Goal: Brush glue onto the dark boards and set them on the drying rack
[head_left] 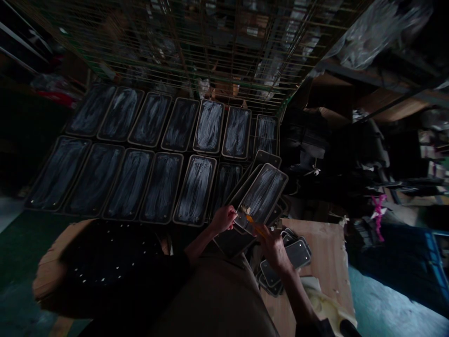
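My left hand (223, 219) is closed on the near end of a dark rectangular panel (261, 194) streaked with white paste. It lies tilted on top of a small stack of similar panels. My right hand (272, 247) is closed round a small brush with a yellow-orange handle (253, 225), whose tip touches the panel's near end. Two rows of several coated panels (161, 185) are laid out side by side in front of me.
A pile of small dark uncoated pieces (297, 252) lies on a wooden board (328, 255) at my right. A wire mesh rack (210, 47) stands behind the rows. Dark clutter and shelving fill the right side. A dark perforated sheet (105, 260) lies at lower left.
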{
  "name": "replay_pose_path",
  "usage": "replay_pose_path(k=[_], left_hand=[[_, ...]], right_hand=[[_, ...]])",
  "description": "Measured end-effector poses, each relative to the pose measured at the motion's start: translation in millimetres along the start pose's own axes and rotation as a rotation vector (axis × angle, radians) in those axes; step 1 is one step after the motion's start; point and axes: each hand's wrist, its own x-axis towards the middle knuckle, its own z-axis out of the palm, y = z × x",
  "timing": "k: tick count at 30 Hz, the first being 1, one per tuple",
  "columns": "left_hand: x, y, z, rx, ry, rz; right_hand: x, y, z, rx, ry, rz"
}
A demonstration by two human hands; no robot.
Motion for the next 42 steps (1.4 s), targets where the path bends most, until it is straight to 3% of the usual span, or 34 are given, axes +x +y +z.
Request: replay_pose_path(k=[3, 6, 10, 12, 15, 18, 22, 27, 33, 38, 42], left_hand=[[0, 1, -1.1, -0.001, -0.028, -0.007], [-1, 4, -1.6, 0.006, -0.026, -0.016], [-3, 8, -1.5, -0.023, -0.006, -0.028], [-4, 11, -1.4, -0.023, -0.004, -0.038], [-5, 14, -1.5, 0.001, 0.006, -0.062], [-5, 14, -1.3, 0.027, 0.007, -0.074], [-4, 8, -0.6, 0.033, 0.03, -0.02], [-3, 6, 0.4, -0.008, 0.026, -0.038], [-2, 6, 0.9, -0.023, 0.015, -0.064], [-2, 9, -0.1, -0.005, 0.013, -0.05], [-1, 13, 0.6, 0.022, 0.005, -0.103]], right_hand=[[-8, 2, 3, 0.2, 0.023, 0.101], [8, 17, -9, 0.345, 0.149, 0.153], [45, 36, -35, 0.275, 0.431, 0.15], [52, 37, -37, 0.208, 0.515, 0.136], [37, 27, -19, 0.157, 0.431, 0.136], [1, 9, 11, 0.193, 0.296, 0.179], [-36, -8, 36, 0.311, 0.258, 0.269], [-48, 3, 23, 0.376, 0.384, 0.35], [-54, 8, 3, 0.207, 0.564, 0.37], [-52, 8, 6, 0.296, 0.454, 0.353], [-25, 25, -13, 0.175, 0.563, 0.327]])
